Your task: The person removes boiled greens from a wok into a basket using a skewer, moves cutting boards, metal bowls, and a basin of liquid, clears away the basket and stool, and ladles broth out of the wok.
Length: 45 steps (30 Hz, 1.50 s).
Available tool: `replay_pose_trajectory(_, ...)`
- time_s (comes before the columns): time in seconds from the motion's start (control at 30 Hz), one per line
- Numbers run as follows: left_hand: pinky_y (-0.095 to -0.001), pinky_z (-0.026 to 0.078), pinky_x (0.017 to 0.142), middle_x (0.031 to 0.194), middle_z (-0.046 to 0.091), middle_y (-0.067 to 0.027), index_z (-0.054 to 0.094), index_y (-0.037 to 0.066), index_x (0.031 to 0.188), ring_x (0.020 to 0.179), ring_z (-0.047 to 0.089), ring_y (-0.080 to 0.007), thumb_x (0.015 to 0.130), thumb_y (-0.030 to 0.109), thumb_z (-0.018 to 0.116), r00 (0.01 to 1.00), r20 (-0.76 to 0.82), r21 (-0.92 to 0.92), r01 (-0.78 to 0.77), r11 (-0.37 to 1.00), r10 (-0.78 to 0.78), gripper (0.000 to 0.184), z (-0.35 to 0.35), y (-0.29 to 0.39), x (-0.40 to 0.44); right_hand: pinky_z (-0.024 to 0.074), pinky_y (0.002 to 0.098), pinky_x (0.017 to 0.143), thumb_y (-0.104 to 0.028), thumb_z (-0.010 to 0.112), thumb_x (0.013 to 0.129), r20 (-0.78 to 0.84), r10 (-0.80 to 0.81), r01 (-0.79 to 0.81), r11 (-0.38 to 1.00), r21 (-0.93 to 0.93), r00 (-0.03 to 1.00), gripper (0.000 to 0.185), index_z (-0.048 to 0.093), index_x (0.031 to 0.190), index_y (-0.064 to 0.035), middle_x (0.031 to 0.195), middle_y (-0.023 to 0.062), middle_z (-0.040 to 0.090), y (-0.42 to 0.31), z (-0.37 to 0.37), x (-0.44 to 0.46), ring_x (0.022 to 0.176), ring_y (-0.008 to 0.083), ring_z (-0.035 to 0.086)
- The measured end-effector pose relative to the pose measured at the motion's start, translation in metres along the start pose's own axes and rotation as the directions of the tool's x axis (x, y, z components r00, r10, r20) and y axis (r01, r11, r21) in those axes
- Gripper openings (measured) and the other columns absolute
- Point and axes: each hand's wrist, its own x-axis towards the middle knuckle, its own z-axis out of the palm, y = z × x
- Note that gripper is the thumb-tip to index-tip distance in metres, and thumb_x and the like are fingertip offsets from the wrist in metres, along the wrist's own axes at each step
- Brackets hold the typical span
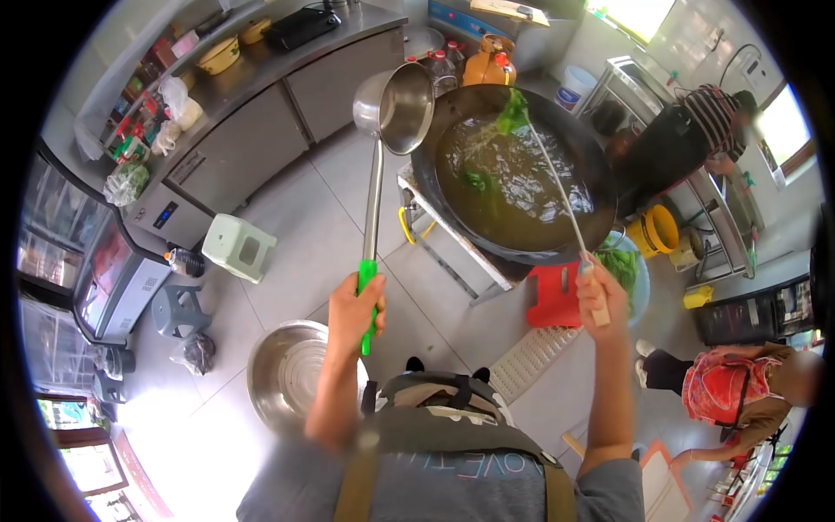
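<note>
My left hand (355, 311) is closed round the green handle of a large metal ladle (374, 191). The ladle's bowl is raised at the left rim of a big black wok (600, 165), which holds water with a rippling surface. In my right hand (600, 291) is the wooden grip of a long-handled metal utensil (557, 178). Its thin shaft reaches across the wok to the far side; its head is hidden at a clump of leafy greens (513, 113). More greens (475, 180) float in the water.
Below the wok, a red stool (554, 296) stands beside a light-blue basin (643, 296) with leafy greens. A wide metal basin (296, 365) is on the floor at left. An orange gas cylinder (489, 63) stands behind the wok. Two other people (661, 130) (713, 383) are at right.
</note>
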Motion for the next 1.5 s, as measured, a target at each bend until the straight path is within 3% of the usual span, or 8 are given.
replay_pose_trajectory(0.13,-0.0218,0.033,0.033,0.055,0.045,-0.0018,0.047,0.003,0.076,0.039,0.043,-0.0074,0.081,0.02,0.053,0.999,0.042,-0.039,0.003,0.999,-0.002,0.018,-0.002,-0.001,0.004,0.0363,0.0171,0.038,-0.007,0.045,0.082,-0.241,-0.287,0.104,0.815,-0.57,0.927,0.035,0.042,0.116,-0.0021,0.071,0.0117,0.051,-0.002,0.002,-0.029,0.05,0.009,0.045)
replay_pose_trajectory(0.27,-0.0217,0.033,0.033,0.055,0.045,-0.0017,0.047,0.003,0.077,0.039,0.043,-0.0073,0.081,0.02,0.053,0.997,0.078,-0.004,0.028,1.0,-0.028,0.018,-0.003,0.0,0.007,0.0378,0.0198,0.039,-0.01,0.051,0.078,-0.328,-0.326,-0.108,0.543,-0.833,0.887,0.039,0.043,0.115,0.0012,0.068,0.0072,0.052,0.012,-0.017,-0.032,0.049,0.0096,0.046)
replay_pose_trajectory(0.57,-0.0217,0.032,0.033,0.056,0.045,-0.0018,0.046,0.004,0.076,0.038,0.042,-0.0075,0.081,0.02,0.053,0.994,0.098,-0.014,0.044,0.999,-0.042,0.018,-0.003,-0.006,0.006,0.0382,0.0196,0.04,-0.008,0.052,0.078,-0.367,-0.007,-0.265,0.681,-0.683,0.93,0.04,0.042,0.117,-0.0014,0.07,0.0097,0.051,0.048,-0.006,-0.028,0.051,0.0099,0.047)
replay_pose_trajectory(0.63,-0.0218,0.032,0.033,0.056,0.044,-0.0019,0.046,0.003,0.076,0.038,0.042,-0.0076,0.081,0.02,0.053,0.994,0.097,-0.015,0.048,0.999,-0.046,0.018,-0.004,-0.009,0.006,0.0375,0.0181,0.04,-0.009,0.05,0.08,-0.328,0.09,-0.268,0.789,-0.553,0.94,0.041,0.04,0.119,-0.0042,0.072,0.0112,0.049,0.047,-0.004,-0.031,0.051,0.0093,0.045)
replay_pose_trajectory(0.73,-0.0222,0.032,0.033,0.056,0.044,-0.0019,0.046,0.003,0.076,0.038,0.042,-0.0076,0.081,0.02,0.053,0.996,0.087,0.003,0.035,0.999,-0.035,0.019,-0.006,-0.009,0.003,0.0363,0.0155,0.039,-0.011,0.045,0.083,-0.166,0.313,-0.32,0.947,-0.016,0.935,0.042,0.035,0.123,-0.0084,0.076,0.0117,0.046,0.045,-0.02,-0.038,0.051,0.0079,0.042)
replay_pose_trajectory(0.83,-0.0223,0.033,0.033,0.056,0.044,-0.0018,0.046,0.002,0.076,0.039,0.042,-0.0077,0.081,0.02,0.053,0.997,0.068,-0.014,0.04,0.999,-0.039,0.019,-0.007,-0.008,-0.002,0.0359,0.0143,0.038,-0.012,0.041,0.084,-0.049,0.289,-0.278,0.947,0.158,0.956,0.045,0.028,0.127,-0.0118,0.076,0.0107,0.043,0.052,-0.019,-0.053,0.051,0.007,0.04)
replay_pose_trajectory(1.1,-0.0221,0.033,0.033,0.056,0.045,-0.0017,0.046,0.003,0.075,0.039,0.043,-0.0078,0.081,0.019,0.053,0.996,0.086,-0.044,-0.001,0.999,0.004,0.019,-0.005,-0.011,-0.003,0.0362,0.0141,0.037,-0.01,0.039,0.084,0.076,-0.043,0.041,0.998,0.037,0.996,0.047,0.025,0.128,-0.0102,0.079,0.0129,0.045,0.03,0.003,-0.09,0.052,0.0072,0.041)
replay_pose_trajectory(1.5,-0.0212,0.032,0.032,0.055,0.045,-0.0008,0.047,0.004,0.076,0.038,0.042,-0.0067,0.08,0.019,0.054,0.981,0.191,0.051,-0.055,0.997,0.044,0.016,0.011,-0.033,0.005,0.0377,0.0144,0.037,-0.012,0.042,0.084,-0.24,-0.153,0.172,0.983,0.061,0.959,0.039,0.033,0.123,-0.0095,0.078,0.0109,0.045,0.03,-0.039,-0.125,0.053,0.006,0.043)
